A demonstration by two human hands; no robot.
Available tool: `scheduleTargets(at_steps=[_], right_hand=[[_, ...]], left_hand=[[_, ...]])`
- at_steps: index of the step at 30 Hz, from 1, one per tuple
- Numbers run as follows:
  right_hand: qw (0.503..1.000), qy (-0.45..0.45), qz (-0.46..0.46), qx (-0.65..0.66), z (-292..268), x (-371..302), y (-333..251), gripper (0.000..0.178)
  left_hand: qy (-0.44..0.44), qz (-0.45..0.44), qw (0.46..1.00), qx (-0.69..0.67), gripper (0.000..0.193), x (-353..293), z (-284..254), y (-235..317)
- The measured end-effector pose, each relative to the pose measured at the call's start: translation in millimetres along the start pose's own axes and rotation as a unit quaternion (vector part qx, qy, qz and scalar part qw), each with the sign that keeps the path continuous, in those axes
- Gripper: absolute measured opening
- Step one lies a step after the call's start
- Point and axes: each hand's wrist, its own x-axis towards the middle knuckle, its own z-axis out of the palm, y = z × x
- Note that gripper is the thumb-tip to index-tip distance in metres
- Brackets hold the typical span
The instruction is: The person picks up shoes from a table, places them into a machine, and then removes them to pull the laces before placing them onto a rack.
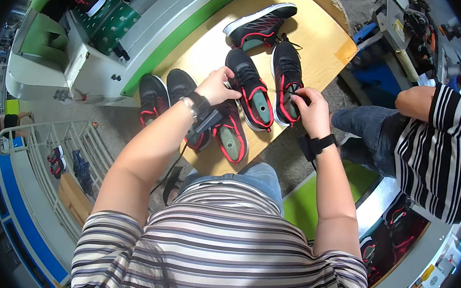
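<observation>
The centre shoe (249, 88) and the right shoe (288, 67), side by side on the counter (200, 53), are black sneakers with white soles and bright red piping round the collar. Their uppers look like textured fabric, toes rounded and pointing toward the counter's far end, black laces across the front. Inside the centre shoe sits a grey-green insert (263, 107), smooth, with a small dark hole near the heel. The hands are apart from each other: the left hand (216, 88), thumb and forefinger spread, lies against the near-left side of the centre shoe, while the right hand (311, 108) has thumb and fingertips pinched together at the opening of the right shoe; whether lace or collar is between them I cannot tell. The counter is flat, pale, wood-grained board. At its far end a side-lying shoe (259, 25) shows a thick white sole edge and red lines; at its near end a heel-forward shoe (232, 141) holds a similar green insert, and two more sneakers (151, 94) lie along its left side, one partly under the forearm. Beyond the counter's left side, a machine (72, 67) holds another sneaker (92, 5) on a studded green surface; to its lower right, an open bin (418, 237) contains dark shoes with red trim.
</observation>
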Motion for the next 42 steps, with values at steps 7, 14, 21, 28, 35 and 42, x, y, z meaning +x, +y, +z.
scheduleTargets(at_steps=[7, 14, 21, 28, 35, 42], right_hand=[[0.984, 0.038, -0.119, -0.128, 17.6, 32.4, 0.1, 0.01], [0.957, 0.027, -0.131, -0.256, 16.7, 15.1, -9.4, 0.017], [0.987, 0.053, -0.089, -0.122, 20.7, 28.9, -2.1, 0.008], [0.993, 0.05, -0.049, -0.097, 18.3, 27.8, -2.1, 0.008], [0.997, 0.047, -0.027, -0.062, 14.9, 17.2, -1.3, 0.009], [0.998, 0.028, -0.032, -0.048, 11.6, -10.4, 10.1, 0.037]], left_hand=[[-0.189, -0.065, 0.978, -0.057, 0.025, 23.3, -4.5, -3.6], [-0.359, -0.112, 0.858, -0.351, 0.03, 16.9, -18.9, 21.5], [-0.171, 0.014, 0.983, -0.068, 0.02, -19.2, 11.5, 60.6], [0.011, 0.093, 0.979, 0.182, 0.031, -20.9, 7.4, 90.1], [-0.13, -0.201, 0.964, -0.114, 0.051, 25.3, 0.2, 72.1], [0.107, 0.118, 0.977, 0.139, 0.031, 16.7, 36.0, 57.0]])
